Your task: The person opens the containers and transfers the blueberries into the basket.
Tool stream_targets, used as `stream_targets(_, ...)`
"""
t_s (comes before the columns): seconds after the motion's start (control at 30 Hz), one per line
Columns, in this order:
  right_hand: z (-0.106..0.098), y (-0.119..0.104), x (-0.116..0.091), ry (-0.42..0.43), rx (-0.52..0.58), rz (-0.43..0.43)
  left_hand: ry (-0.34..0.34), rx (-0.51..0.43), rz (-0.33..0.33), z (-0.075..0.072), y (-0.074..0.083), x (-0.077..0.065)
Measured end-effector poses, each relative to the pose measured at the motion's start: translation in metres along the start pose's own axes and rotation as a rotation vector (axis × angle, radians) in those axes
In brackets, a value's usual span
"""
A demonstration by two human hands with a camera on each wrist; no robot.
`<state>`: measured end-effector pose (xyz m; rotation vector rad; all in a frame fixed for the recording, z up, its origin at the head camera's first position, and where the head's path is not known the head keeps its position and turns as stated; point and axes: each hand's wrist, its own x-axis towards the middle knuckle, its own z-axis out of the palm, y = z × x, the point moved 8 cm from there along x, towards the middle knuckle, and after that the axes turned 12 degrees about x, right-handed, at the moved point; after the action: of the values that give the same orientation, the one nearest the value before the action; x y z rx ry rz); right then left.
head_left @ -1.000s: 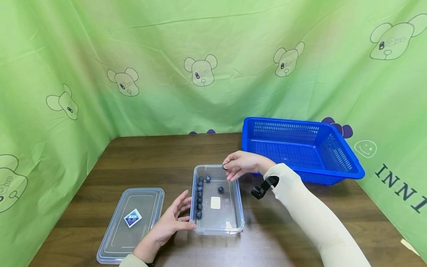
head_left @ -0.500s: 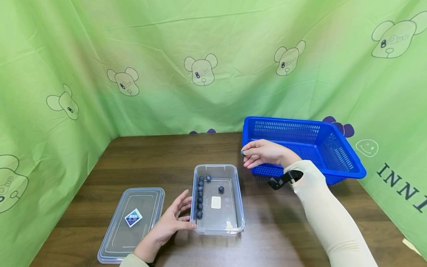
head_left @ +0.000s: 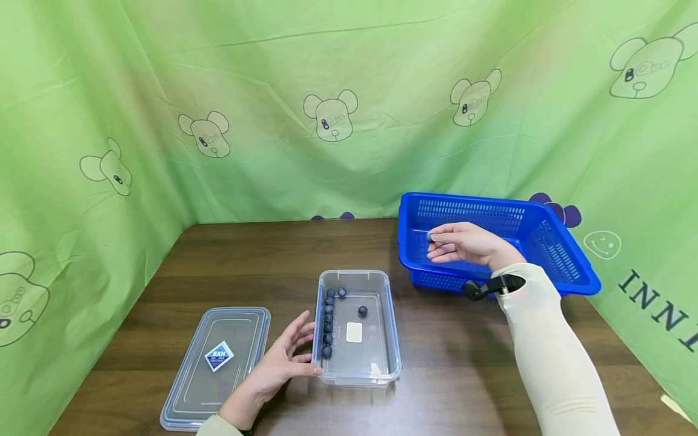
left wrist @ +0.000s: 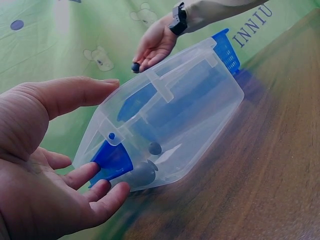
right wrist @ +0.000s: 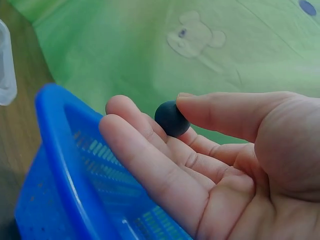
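There are two hands (head_left: 465,242), one blue basket (head_left: 569,287), one clear box (head_left: 369,360), one lid (head_left: 214,384) and about ten dark-blue balls (head_left: 362,311).

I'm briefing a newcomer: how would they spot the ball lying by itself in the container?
Left of the big blue basket sits a clear open container. The dark ball lies on its floor beyond the white square, alone, while the other balls inside gather toward the left wall.
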<state>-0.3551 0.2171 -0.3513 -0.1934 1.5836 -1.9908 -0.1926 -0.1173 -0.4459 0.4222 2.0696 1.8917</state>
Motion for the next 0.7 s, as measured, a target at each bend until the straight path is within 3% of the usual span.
stream_targets(0.43, -0.04, -0.011, 0.007, 0.097, 0.076, 0.023, -0.005, 0.01, 0.005, -0.001, 0.0, 0.0)
stream_targets(0.7, -0.07, -0.008, 0.019, 0.176, 0.175, 0.142, -0.007, 0.006, 0.001, 0.0, -0.001, 0.0)
